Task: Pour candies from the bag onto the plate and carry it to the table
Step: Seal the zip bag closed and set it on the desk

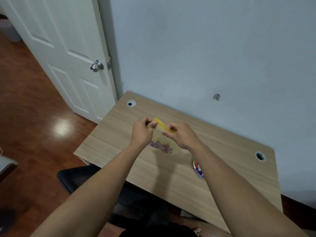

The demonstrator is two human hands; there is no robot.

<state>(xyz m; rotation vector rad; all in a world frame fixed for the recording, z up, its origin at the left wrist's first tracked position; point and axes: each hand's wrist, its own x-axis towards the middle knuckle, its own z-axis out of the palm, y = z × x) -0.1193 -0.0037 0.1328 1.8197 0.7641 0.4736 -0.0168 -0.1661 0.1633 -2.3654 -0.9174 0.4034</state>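
Floor (30, 103): reddish-brown wood boards, pretty shiny, with a bright glare spot near the door.
Door (68, 53): white panelled one, standing open at the far left, with a round metal knob (96, 66).
Chair (95, 182): black, tucked in at the near-left edge of the desk, mostly hidden under the person's forearms.
Desk (119, 137): light wood grain, pushed up against a pale wall (205, 48). It has a cable hole at the back left corner (131, 103) and another on the right side (260, 156).
Left hand (142, 132): fingers curled in, pinching the left end of the bag's top strip between thumb and fingertips.
Bag (164, 137): clear zip bag with a yellow strip along the top, held up just above the middle of the desk between both hands.
Candies (160, 147): purplish lump sitting in the bottom of the bag, a bit blurry so can't count them.
Right hand (182, 135): also closed in a pinch, gripping the right end of the yellow strip.
Plate (197, 168): colourful printed one lying on the desk to the right of the bag, mostly covered by the right forearm, only a sliver showing.
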